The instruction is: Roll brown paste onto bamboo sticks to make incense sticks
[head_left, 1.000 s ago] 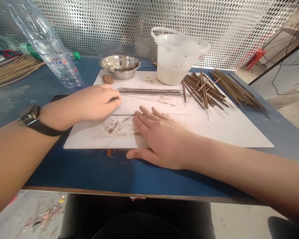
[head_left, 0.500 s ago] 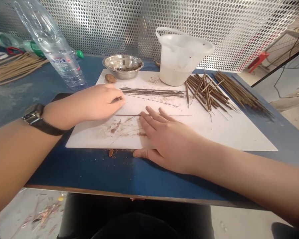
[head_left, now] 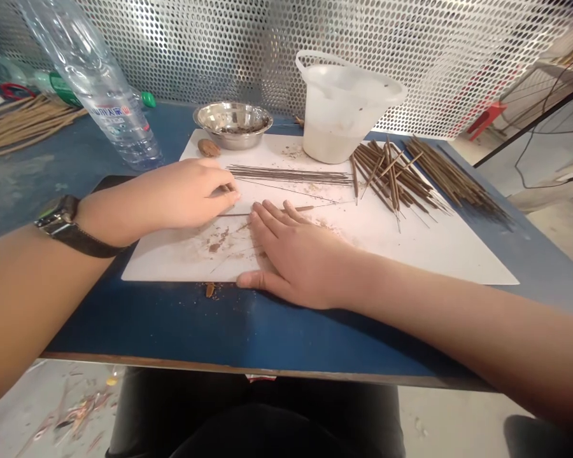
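My left hand [head_left: 191, 194] rests on the left of the white board [head_left: 410, 254], thumb and fingers pinched together. A small dark bit shows between them, too hidden to name. My right hand [head_left: 298, 254] lies flat, palm down and fingers stretched, over an incense stick [head_left: 233, 215]. The stick's thin dark end runs left towards my left hand; on the right, brown paste coats it past my fingers, ending in a bare thin tip. Behind my hands lies a row of thin dark sticks [head_left: 291, 175], with one stick slanting apart. Brown crumbs [head_left: 217, 245] litter the board.
A steel bowl [head_left: 233, 124], a brown lump [head_left: 209, 148] and a cloudy plastic jug [head_left: 332, 114] stand behind. Coated incense sticks [head_left: 386, 175] pile up at right, beside a longer bundle [head_left: 451, 178]. A large water bottle [head_left: 105, 95] leans at left, near tan sticks [head_left: 23, 124].
My right hand has slid left and slightly away from me over the stick. Its brown-coated part now shows beyond my fingers. My left hand stays in nearly the same place.
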Demonstrator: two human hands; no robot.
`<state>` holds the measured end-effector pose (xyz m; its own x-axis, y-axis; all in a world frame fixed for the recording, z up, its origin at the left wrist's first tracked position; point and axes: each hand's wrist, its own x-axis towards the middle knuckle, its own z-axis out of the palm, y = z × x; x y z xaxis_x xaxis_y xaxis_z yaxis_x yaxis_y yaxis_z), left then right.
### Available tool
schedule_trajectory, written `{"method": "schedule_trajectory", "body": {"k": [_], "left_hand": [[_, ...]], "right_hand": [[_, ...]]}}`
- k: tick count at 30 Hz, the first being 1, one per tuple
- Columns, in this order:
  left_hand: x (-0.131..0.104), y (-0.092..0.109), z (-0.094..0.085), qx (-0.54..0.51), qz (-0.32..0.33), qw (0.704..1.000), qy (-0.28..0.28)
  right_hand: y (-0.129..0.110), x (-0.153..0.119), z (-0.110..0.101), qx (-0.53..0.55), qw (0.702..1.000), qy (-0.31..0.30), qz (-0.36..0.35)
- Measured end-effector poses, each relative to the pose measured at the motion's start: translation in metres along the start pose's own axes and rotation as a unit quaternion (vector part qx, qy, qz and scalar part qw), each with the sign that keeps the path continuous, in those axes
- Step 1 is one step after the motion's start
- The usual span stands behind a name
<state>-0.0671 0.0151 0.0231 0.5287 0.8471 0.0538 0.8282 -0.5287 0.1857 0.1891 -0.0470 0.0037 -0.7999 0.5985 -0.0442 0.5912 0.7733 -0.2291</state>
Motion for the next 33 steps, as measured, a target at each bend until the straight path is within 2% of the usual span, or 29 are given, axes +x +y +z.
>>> {"method": "schedule_trajectory", "body": {"k": [5,12,18,23,26,33], "left_hand": [[0.0,0.012,-0.005,0.027,-0.013,0.999,-0.011],[0.002,0.008,-0.004,0.023,-0.028,0.999,-0.023],[0.002,0.008,-0.004,0.019,-0.013,1.0,-0.015],[0.002,0.009,-0.005,0.011,-0.025,1.0,-0.015],[0.001,0.008,-0.005,0.017,-0.024,0.999,-0.018],[0.0,0.012,-0.005,0.021,-0.017,0.999,-0.017]], "right_hand": [[-0.019,-0.015,-0.006,0.006,0.999,-0.025,0.02],[0.0,0.006,-0.003,-0.023,0.999,0.027,0.024],[-0.015,-0.013,-0.006,-0.033,0.999,0.001,0.03],[-0.004,0.001,-0.005,-0.05,0.998,0.024,0.034],[0.001,0.006,-0.006,-0.049,0.998,0.015,0.033],[-0.013,-0.023,-0.006,-0.038,0.999,-0.001,0.028]]}}
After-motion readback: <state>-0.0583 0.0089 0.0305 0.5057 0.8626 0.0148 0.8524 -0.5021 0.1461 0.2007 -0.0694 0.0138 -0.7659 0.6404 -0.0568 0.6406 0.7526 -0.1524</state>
